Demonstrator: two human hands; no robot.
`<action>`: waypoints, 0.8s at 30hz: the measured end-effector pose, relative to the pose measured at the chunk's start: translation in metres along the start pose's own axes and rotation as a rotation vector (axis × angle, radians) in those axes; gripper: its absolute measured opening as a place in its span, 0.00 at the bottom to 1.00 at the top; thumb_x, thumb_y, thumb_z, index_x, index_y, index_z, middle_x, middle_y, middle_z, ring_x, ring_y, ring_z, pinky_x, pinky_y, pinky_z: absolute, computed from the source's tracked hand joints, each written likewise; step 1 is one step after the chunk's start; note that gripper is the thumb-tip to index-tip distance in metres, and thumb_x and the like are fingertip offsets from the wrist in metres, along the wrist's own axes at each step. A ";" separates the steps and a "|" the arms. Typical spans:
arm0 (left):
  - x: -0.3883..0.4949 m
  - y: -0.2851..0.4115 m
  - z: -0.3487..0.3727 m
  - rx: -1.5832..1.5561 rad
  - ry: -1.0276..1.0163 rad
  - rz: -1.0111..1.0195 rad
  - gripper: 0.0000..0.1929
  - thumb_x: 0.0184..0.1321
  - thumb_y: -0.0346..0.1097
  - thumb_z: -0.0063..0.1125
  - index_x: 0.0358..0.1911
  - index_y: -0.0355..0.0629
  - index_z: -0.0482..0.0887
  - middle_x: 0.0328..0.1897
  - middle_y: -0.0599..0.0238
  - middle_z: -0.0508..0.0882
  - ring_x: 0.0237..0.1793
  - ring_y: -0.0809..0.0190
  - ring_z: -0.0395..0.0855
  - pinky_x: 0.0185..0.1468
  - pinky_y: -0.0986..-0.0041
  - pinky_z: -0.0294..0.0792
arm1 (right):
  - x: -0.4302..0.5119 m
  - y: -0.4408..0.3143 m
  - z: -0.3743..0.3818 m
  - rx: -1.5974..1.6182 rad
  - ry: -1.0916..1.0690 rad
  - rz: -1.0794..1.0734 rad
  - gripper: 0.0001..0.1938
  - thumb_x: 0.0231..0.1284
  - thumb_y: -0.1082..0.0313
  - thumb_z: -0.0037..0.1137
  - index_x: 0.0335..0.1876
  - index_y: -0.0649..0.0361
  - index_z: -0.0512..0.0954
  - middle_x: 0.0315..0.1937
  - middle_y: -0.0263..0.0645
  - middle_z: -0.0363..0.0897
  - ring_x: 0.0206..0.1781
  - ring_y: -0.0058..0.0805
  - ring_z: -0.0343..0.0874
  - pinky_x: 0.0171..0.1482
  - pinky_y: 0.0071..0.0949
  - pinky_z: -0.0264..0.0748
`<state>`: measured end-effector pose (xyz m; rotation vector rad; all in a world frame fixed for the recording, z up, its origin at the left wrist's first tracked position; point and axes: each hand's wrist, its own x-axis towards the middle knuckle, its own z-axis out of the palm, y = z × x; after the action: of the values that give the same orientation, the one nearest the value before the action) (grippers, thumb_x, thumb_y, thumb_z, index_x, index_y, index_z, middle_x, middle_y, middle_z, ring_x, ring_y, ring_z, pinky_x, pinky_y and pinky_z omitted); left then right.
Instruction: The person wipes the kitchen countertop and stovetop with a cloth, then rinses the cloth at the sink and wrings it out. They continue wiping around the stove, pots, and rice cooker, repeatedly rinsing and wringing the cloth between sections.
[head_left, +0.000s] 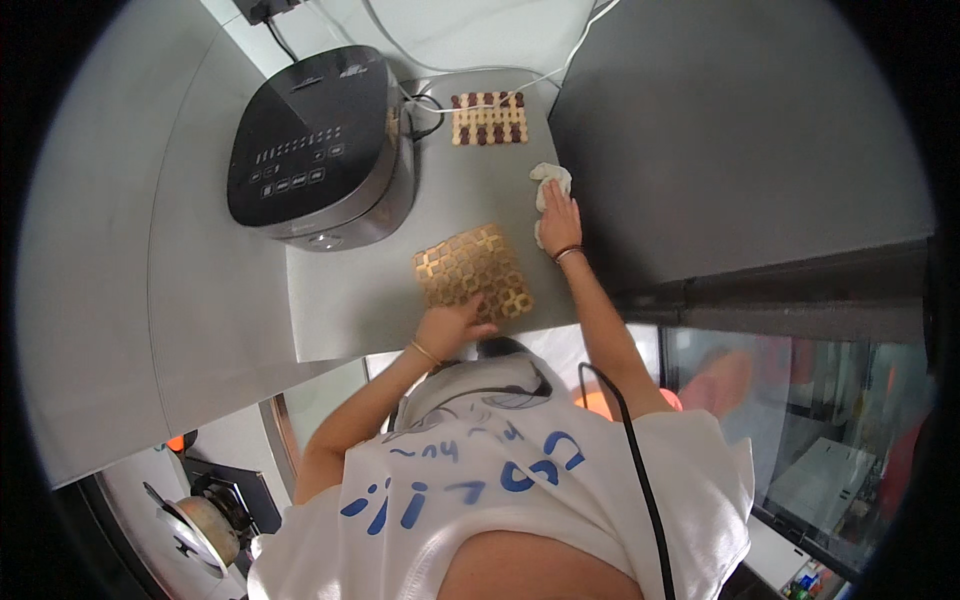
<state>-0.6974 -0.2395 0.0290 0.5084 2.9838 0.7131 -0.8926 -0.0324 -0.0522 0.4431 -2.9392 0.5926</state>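
My right hand (561, 223) lies flat, fingers forward, on a crumpled white cloth (551, 177) at the right side of the grey shelf surface (360, 300). Near the front edge, my left hand (452, 324) is at the lower side of a woven-look, gold-brown lattice mat (469, 262), its fingers over the mat's near part; the underside of its grip is hidden. A second mat (490, 120), light with dark brown figures, lies farther back, with a white cable crossing over it.
A black and grey rice cooker (322, 150) stands at the back left, its cable behind it. Grey panels (735, 135) flank the surface on both sides. White cables (450, 70) run along the back. A pot (206, 525) is at the lower left.
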 end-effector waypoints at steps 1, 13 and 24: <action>0.014 -0.001 -0.006 -0.060 0.058 0.018 0.24 0.57 0.53 0.51 0.51 0.44 0.74 0.21 0.55 0.80 0.23 0.52 0.81 0.26 0.63 0.72 | 0.010 -0.001 0.002 0.000 0.011 0.006 0.23 0.59 0.72 0.36 0.62 0.59 0.61 0.68 0.39 0.53 0.67 0.39 0.54 0.67 0.40 0.48; 0.305 -0.104 -0.012 0.544 -0.214 -0.293 0.35 0.57 0.59 0.48 0.55 0.32 0.64 0.36 0.49 0.82 0.32 0.53 0.84 0.37 0.65 0.75 | 0.102 -0.006 0.016 0.024 0.124 0.023 0.23 0.56 0.70 0.38 0.60 0.62 0.62 0.65 0.44 0.55 0.66 0.41 0.55 0.66 0.44 0.50; 0.326 -0.103 -0.008 0.587 -0.045 -0.323 0.16 0.54 0.46 0.50 0.37 0.44 0.83 0.25 0.59 0.84 0.30 0.56 0.84 0.33 0.63 0.75 | 0.282 0.040 0.043 0.156 -0.122 -0.312 0.25 0.56 0.73 0.39 0.63 0.51 0.62 0.68 0.34 0.54 0.66 0.35 0.58 0.67 0.43 0.50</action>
<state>-1.0381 -0.2250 0.0043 0.0378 3.0834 -0.2045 -1.1751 -0.0879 -0.0595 0.9641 -2.8552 0.7769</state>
